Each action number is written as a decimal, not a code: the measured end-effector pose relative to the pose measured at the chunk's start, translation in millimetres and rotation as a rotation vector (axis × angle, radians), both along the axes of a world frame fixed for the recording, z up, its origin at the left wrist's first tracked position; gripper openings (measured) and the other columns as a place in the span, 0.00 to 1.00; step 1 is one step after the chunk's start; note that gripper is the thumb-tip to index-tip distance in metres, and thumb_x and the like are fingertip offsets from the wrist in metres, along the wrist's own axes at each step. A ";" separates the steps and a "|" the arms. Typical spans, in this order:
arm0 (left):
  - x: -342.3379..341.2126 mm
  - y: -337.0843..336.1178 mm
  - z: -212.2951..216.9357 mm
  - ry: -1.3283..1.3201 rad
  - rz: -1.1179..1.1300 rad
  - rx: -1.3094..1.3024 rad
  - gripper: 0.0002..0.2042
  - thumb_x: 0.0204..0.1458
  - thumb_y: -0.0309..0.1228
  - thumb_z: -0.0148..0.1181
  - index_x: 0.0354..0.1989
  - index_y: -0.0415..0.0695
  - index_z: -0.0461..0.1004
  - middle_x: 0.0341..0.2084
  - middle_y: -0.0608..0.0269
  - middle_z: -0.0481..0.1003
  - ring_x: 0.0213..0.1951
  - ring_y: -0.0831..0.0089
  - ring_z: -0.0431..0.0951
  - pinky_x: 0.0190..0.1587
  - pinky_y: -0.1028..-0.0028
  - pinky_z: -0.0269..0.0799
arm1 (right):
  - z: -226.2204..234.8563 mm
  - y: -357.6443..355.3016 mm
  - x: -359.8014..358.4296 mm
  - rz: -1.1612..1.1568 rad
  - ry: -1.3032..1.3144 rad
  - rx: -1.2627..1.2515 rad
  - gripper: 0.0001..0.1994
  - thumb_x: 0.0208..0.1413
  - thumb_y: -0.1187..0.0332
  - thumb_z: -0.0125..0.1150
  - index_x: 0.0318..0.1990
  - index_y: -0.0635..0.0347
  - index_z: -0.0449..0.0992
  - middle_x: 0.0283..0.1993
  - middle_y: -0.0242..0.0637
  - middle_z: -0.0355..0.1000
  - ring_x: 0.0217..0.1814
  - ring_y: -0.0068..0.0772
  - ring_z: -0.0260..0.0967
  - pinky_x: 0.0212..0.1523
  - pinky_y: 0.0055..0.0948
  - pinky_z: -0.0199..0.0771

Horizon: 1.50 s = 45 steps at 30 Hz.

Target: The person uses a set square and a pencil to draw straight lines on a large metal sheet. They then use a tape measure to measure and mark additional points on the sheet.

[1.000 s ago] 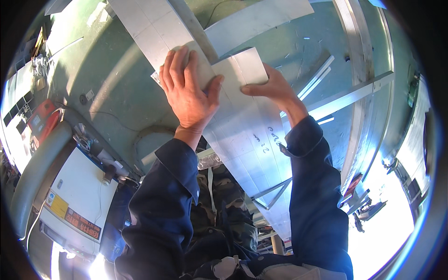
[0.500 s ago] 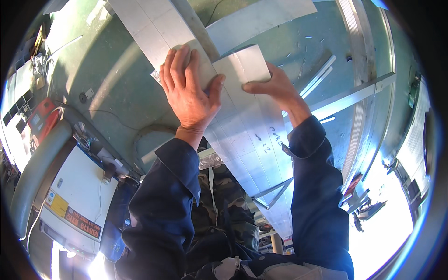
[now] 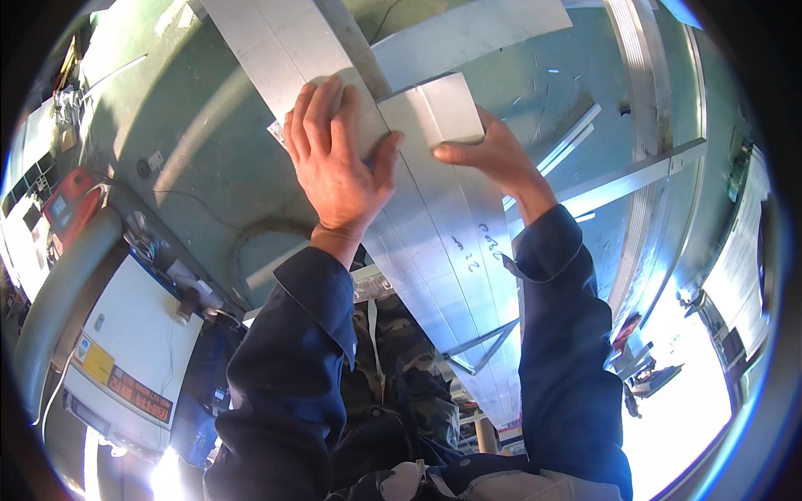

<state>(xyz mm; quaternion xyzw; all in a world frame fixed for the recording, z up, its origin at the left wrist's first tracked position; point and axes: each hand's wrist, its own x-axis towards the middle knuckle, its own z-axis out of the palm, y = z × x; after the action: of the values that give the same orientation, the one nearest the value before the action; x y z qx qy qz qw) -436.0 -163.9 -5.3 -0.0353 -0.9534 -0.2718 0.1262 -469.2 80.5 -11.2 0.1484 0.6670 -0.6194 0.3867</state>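
Observation:
Two long silver-white metal profiles lie side by side, a thin seam between them. My left hand [image 3: 341, 163] rests on top of the left profile [image 3: 276, 42], fingers stretched over its surface and the thumb out towards the seam. At the end of the right profile [image 3: 447, 108], my right hand [image 3: 499, 157] grips the right side with its thumb on top. Its other fingers are hidden behind the edge. Dark handwritten marks [image 3: 476, 248] show on the right profile nearer to me. A small triangular metal frame [image 3: 489, 346] lies across the profiles close to my body.
Beyond the right profile, a wide pale metal strip [image 3: 476, 33] crosses the green floor [image 3: 535, 96]. Thin offcuts [image 3: 572, 142] and a long bar [image 3: 626, 179] lie at the right. A white machine cabinet [image 3: 142, 334] and a red case [image 3: 71, 200] stand at the left.
The view has shifted slightly, and the near part of the profiles appears a little further left. Both hands keep the same places on the metal.

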 end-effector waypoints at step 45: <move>0.0 1.7 1.1 -0.027 0.000 -0.009 0.34 0.52 0.43 0.77 0.67 0.42 0.76 0.72 0.50 0.70 0.75 0.41 0.65 0.78 0.44 0.59 | -7.0 2.9 13.2 0.044 0.086 0.086 0.48 0.48 0.51 0.89 0.71 0.70 0.72 0.60 0.46 0.82 0.62 0.38 0.80 0.63 0.37 0.79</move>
<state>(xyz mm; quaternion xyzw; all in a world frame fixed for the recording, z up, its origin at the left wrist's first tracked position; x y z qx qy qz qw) -436.0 -162.2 -4.2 -0.0324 -0.9562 -0.2680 0.1130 -456.0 83.3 -18.3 0.1234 0.7119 -0.5874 0.3646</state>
